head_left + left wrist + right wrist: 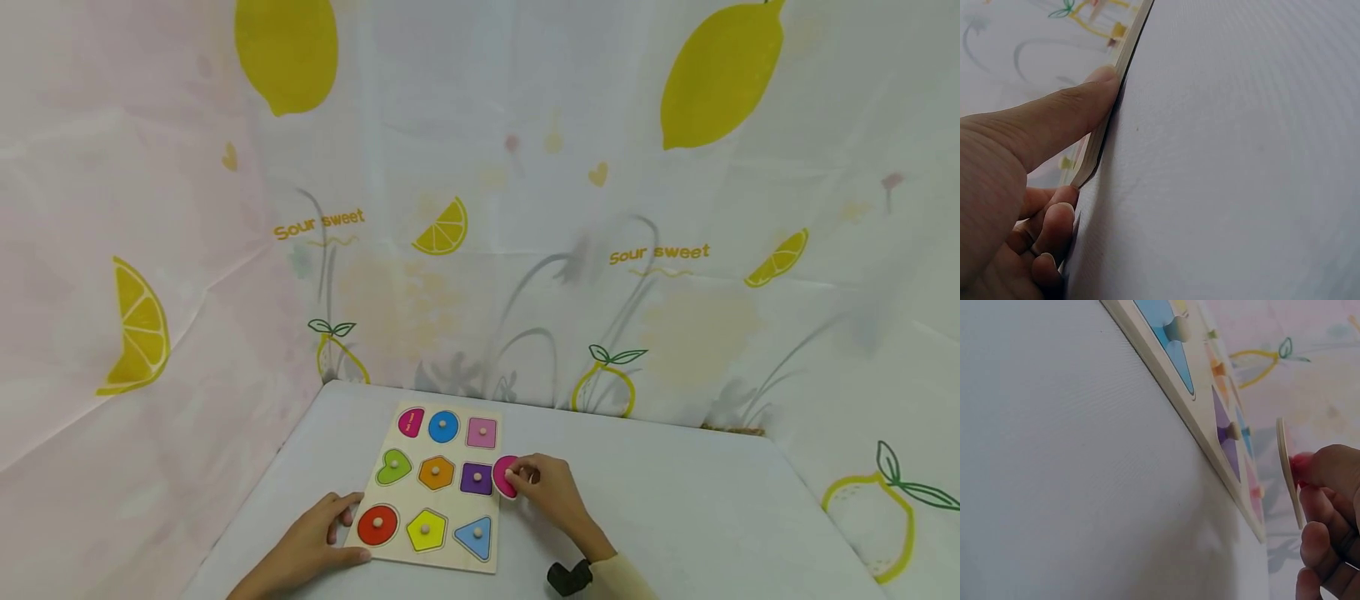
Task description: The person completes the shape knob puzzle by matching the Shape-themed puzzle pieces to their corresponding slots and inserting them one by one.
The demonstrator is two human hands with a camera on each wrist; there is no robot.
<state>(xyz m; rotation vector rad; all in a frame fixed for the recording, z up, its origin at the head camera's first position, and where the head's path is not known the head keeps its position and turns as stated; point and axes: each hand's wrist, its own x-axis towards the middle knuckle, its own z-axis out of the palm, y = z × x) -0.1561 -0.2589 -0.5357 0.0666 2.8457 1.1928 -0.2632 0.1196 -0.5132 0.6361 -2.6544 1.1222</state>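
A wooden knob-puzzle board (390,492) lies on the table, with colored shapes in its recesses. My left hand (307,537) holds its near-left corner; in the left wrist view the thumb (1066,115) lies along the board's edge (1100,134), the fingers curled beside the corner. My right hand (551,492) pinches a magenta rounded puzzle piece (500,475) by its knob, at the board's right side. The piece overlaps the purple square (468,479) in the head view. In the right wrist view the piece (1284,456) stands edge-on, tilted, apart from the board.
The top-left recess (410,422) shows a magenta half-round print with lettering and no knob. Knobbed pieces such as the blue circle (443,427) and red circle (377,525) sit in the board. A lemon-print cloth (480,317) stands behind the white table (660,500).
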